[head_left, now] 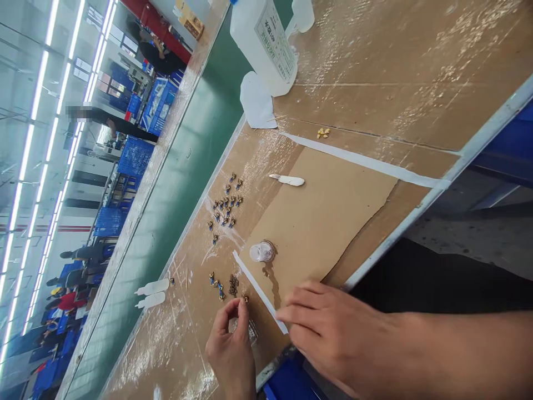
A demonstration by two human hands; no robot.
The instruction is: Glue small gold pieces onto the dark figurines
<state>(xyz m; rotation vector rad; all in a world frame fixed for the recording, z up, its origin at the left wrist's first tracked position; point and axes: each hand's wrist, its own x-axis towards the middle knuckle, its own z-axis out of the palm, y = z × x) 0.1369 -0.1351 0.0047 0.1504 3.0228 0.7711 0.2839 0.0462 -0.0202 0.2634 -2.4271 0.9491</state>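
Bottom centre: a tiny brownish piece (246, 299) is pinched between thumb and forefinger of the left hand (231, 344), held by the tips, probably because so little of it can be gripped. Right hand (322, 319), lower right of centre, is held beside it with fingers bent; blurred there, so whether anything is gripped cannot be told. Just beyond the pinch, small dark parts (234, 285) are heaped next to a few blue-and-gold figures (217, 286), presumably kept within easy reach. Mid-frame, a brown sheet (328, 205) is laid on the counter (416, 61), edged by white strips (362, 160), likely so it won't slide. A small clear cup (261, 251) is stood on it, dark wet streak alongside. More figures (227, 203) are spread left of the sheet, seemingly kept apart from the nearer ones. A white tool (288, 180) is left at the sheet's upper part. Yellow bits (323, 133) are grouped above it; a large bottle (266, 50) is placed upper centre, perhaps out of elbow range.
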